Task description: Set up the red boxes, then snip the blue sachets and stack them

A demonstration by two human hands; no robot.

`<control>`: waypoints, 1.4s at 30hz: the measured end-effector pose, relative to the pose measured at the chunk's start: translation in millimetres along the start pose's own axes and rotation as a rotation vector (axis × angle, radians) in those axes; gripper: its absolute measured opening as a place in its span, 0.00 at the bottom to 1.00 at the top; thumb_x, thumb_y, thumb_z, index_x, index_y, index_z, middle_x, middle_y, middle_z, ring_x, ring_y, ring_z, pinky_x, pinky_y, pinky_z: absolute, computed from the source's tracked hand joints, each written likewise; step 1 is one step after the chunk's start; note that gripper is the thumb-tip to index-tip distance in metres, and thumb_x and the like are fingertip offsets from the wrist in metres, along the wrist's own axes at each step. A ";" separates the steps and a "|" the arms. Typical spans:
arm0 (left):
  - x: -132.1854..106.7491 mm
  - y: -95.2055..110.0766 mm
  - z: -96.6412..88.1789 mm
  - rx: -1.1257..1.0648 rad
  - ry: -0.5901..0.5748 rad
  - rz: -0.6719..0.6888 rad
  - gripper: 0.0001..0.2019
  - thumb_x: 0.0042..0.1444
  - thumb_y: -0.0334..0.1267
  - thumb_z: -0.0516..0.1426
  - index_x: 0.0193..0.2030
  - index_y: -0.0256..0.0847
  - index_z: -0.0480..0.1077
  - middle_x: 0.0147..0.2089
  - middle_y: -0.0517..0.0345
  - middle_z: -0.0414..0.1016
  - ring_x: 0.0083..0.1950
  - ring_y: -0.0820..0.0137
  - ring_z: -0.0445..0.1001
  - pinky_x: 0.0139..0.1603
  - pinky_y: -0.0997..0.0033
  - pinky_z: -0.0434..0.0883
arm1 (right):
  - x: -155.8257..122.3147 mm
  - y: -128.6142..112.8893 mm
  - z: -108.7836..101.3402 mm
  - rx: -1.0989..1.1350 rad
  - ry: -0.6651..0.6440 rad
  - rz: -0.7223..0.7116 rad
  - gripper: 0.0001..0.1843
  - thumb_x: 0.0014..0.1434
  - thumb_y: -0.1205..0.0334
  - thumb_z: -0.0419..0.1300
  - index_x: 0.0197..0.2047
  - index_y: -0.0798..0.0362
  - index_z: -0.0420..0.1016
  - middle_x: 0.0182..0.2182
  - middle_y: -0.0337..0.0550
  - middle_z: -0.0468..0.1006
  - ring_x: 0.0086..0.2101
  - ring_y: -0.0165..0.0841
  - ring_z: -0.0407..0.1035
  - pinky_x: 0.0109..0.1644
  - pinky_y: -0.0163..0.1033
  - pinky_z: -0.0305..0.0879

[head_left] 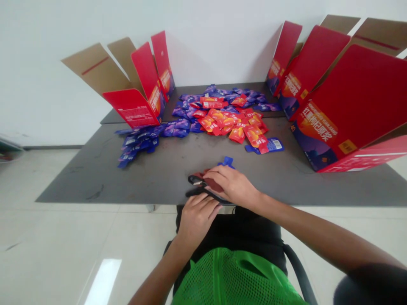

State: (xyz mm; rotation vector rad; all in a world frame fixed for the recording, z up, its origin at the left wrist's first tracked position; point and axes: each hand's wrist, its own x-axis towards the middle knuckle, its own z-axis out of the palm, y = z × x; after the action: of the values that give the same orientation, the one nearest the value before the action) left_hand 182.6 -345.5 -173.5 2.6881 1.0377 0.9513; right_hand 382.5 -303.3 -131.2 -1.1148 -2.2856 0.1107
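Observation:
At the near edge of the table my right hand (pixel 233 185) curls over a black-edged object with a reddish-brown face (pixel 213 184); its kind I cannot make out. My left hand (pixel 197 214) grips the near side of the same object, fingers bent over its black edge. A blue sachet (pixel 227 161) lies just behind my right hand, partly hidden by it. Beyond my hands are a pile of red-orange sachets (pixel 229 120) and many blue-purple sachets (pixel 182 111). More blue sachets (pixel 136 143) lie in overlapping rows to the left.
Open red cartons stand on the grey table (pixel 95 178): one pair at the left (pixel 133 108), several at the right, the nearest carton (pixel 330 123) being largest. A white wall (pixel 219 42) rises behind. A chair armrest (pixel 299 271) shows beside my green mesh vest (pixel 229 279).

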 end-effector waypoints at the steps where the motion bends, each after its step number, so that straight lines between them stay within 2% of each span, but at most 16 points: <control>1: 0.2 0.0 -0.4 0.000 -0.001 0.008 0.08 0.69 0.35 0.61 0.52 0.43 0.79 0.53 0.57 0.84 0.57 0.60 0.81 0.53 0.55 0.76 | 0.0 6.9 2.7 -0.017 0.004 0.019 0.15 0.72 0.54 0.58 0.59 0.48 0.73 0.53 0.48 0.79 0.50 0.40 0.76 0.52 0.46 0.76; 6: 0.8 0.0 -1.1 0.004 0.017 0.031 0.12 0.69 0.35 0.61 0.57 0.42 0.77 0.60 0.55 0.81 0.61 0.61 0.79 0.54 0.55 0.77 | 18.3 57.6 -13.0 -0.168 0.065 0.119 0.16 0.70 0.53 0.60 0.57 0.50 0.74 0.50 0.51 0.79 0.48 0.44 0.76 0.51 0.50 0.76; 8: 1.1 0.2 -0.5 0.006 0.032 0.028 0.11 0.69 0.35 0.61 0.56 0.42 0.77 0.60 0.55 0.81 0.61 0.61 0.80 0.53 0.55 0.78 | 21.3 52.2 -21.8 -0.156 0.100 0.096 0.16 0.71 0.54 0.60 0.58 0.50 0.74 0.52 0.52 0.79 0.49 0.45 0.75 0.52 0.51 0.76; 10: 1.5 0.6 0.0 0.003 0.040 0.024 0.11 0.69 0.35 0.61 0.56 0.41 0.77 0.58 0.55 0.82 0.60 0.61 0.80 0.53 0.55 0.77 | 16.4 29.9 -22.4 -0.087 0.131 0.062 0.17 0.71 0.54 0.60 0.60 0.48 0.72 0.55 0.50 0.78 0.52 0.43 0.74 0.56 0.50 0.75; 14: 1.5 1.0 -0.2 -0.015 0.017 0.004 0.07 0.69 0.35 0.60 0.49 0.42 0.80 0.49 0.58 0.86 0.53 0.61 0.83 0.53 0.54 0.77 | -3.3 -5.8 -5.7 0.051 0.022 -0.015 0.18 0.72 0.58 0.59 0.63 0.46 0.69 0.57 0.48 0.77 0.55 0.40 0.74 0.57 0.48 0.76; 16: 0.8 0.8 -0.5 -0.020 0.020 0.003 0.08 0.69 0.35 0.60 0.51 0.41 0.79 0.52 0.58 0.85 0.55 0.61 0.82 0.53 0.54 0.77 | -6.0 4.1 0.1 0.048 0.018 0.015 0.17 0.71 0.58 0.59 0.61 0.47 0.70 0.55 0.48 0.78 0.53 0.40 0.75 0.56 0.48 0.77; 18: -0.1 0.6 -0.4 -0.021 0.032 0.005 0.11 0.69 0.35 0.60 0.56 0.41 0.77 0.57 0.57 0.83 0.59 0.62 0.80 0.54 0.56 0.77 | -0.7 29.3 -1.5 -0.011 0.052 0.086 0.16 0.70 0.56 0.61 0.59 0.48 0.72 0.52 0.50 0.79 0.51 0.42 0.76 0.55 0.49 0.77; 22: -1.1 0.5 0.5 -0.014 0.039 0.012 0.11 0.69 0.34 0.60 0.57 0.42 0.77 0.59 0.57 0.82 0.61 0.62 0.80 0.55 0.56 0.77 | 15.2 66.1 -20.0 -0.141 0.066 0.155 0.16 0.70 0.56 0.62 0.58 0.50 0.74 0.51 0.52 0.79 0.50 0.46 0.76 0.54 0.53 0.77; 24: -0.9 0.6 0.9 -0.013 0.040 0.016 0.12 0.69 0.34 0.60 0.57 0.42 0.77 0.59 0.56 0.82 0.61 0.62 0.80 0.56 0.56 0.77 | 15.9 56.1 -25.5 -0.121 0.101 0.129 0.17 0.70 0.56 0.61 0.60 0.49 0.72 0.53 0.52 0.78 0.52 0.46 0.75 0.56 0.53 0.76; 26: -0.5 0.9 1.0 -0.014 0.037 0.011 0.11 0.69 0.34 0.60 0.56 0.42 0.77 0.58 0.56 0.82 0.60 0.62 0.80 0.55 0.56 0.77 | 10.2 31.0 -22.8 -0.050 0.125 0.078 0.18 0.71 0.56 0.60 0.62 0.47 0.70 0.56 0.50 0.77 0.55 0.44 0.74 0.59 0.52 0.75; 30: 0.5 1.4 0.1 -0.009 0.018 0.000 0.08 0.70 0.35 0.59 0.49 0.43 0.80 0.50 0.57 0.85 0.54 0.62 0.82 0.55 0.56 0.76 | -5.8 -8.0 -3.7 0.068 0.015 -0.005 0.18 0.71 0.57 0.60 0.62 0.47 0.70 0.57 0.49 0.77 0.55 0.40 0.74 0.58 0.48 0.76; 32: 0.8 1.3 -0.4 -0.010 0.014 0.005 0.09 0.70 0.35 0.59 0.51 0.42 0.80 0.53 0.56 0.85 0.56 0.62 0.82 0.56 0.56 0.76 | -7.4 -1.1 1.7 0.076 0.008 0.028 0.17 0.71 0.56 0.61 0.60 0.48 0.72 0.54 0.49 0.78 0.53 0.40 0.75 0.57 0.47 0.76; 34: 0.7 1.0 -0.3 -0.015 0.023 0.008 0.11 0.70 0.35 0.59 0.55 0.42 0.78 0.58 0.56 0.82 0.60 0.63 0.80 0.57 0.57 0.76 | -2.5 21.7 -0.1 0.035 0.044 0.082 0.16 0.70 0.56 0.61 0.59 0.49 0.73 0.52 0.50 0.79 0.51 0.41 0.75 0.57 0.48 0.76; 38: -0.5 0.4 1.9 -0.012 0.044 0.003 0.11 0.69 0.35 0.60 0.56 0.41 0.78 0.60 0.56 0.81 0.61 0.64 0.79 0.56 0.59 0.76 | 13.6 61.7 -18.2 -0.127 0.060 0.137 0.17 0.69 0.55 0.62 0.58 0.52 0.74 0.51 0.53 0.78 0.50 0.45 0.75 0.56 0.52 0.75; 40: -0.8 0.6 3.1 -0.009 0.057 0.000 0.11 0.69 0.36 0.60 0.56 0.40 0.77 0.60 0.57 0.81 0.61 0.65 0.79 0.56 0.59 0.76 | 16.4 55.7 -24.8 -0.141 0.093 0.144 0.17 0.70 0.55 0.61 0.59 0.51 0.74 0.52 0.52 0.77 0.52 0.45 0.75 0.57 0.52 0.75; 42: -0.6 1.3 3.2 -0.002 0.055 0.001 0.11 0.70 0.35 0.60 0.56 0.40 0.77 0.60 0.57 0.81 0.61 0.65 0.79 0.56 0.59 0.76 | 12.5 32.4 -24.3 -0.080 0.132 0.128 0.17 0.71 0.55 0.61 0.60 0.48 0.73 0.55 0.51 0.77 0.54 0.43 0.74 0.60 0.51 0.73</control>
State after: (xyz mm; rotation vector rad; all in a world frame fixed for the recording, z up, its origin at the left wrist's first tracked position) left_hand 184.9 -346.4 -175.9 2.6753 1.0457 1.0313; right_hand 412.1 -277.3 -115.5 -1.2708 -2.1180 -0.0051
